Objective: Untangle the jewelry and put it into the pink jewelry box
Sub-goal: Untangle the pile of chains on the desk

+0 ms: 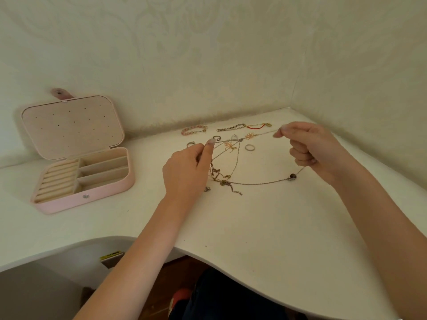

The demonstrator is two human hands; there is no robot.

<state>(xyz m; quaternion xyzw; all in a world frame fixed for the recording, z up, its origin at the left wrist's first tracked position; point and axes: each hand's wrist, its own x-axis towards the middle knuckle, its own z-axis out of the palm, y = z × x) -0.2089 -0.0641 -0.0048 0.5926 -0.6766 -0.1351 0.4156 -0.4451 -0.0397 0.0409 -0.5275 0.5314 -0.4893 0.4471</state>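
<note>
Two hands pinch one chain [254,182]: left hand [187,172], right hand [312,146], stretched over the surface [254,227]. Tangle [220,176] is by the left hand, box [78,158] open, well left. Risk: hard pulling tightens knots or snaps links.

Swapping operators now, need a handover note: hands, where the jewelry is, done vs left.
Left hand pinches a thin chain; right hand pinches the same chain, stretched between them above the desk.
Tangle of chains hangs below the left hand, still knotted.
Bracelets and rings lie loose near the wall.
Pink jewelry box sits open at left; its visible compartments look empty.
Left: finish untangling, then box everything.
</note>
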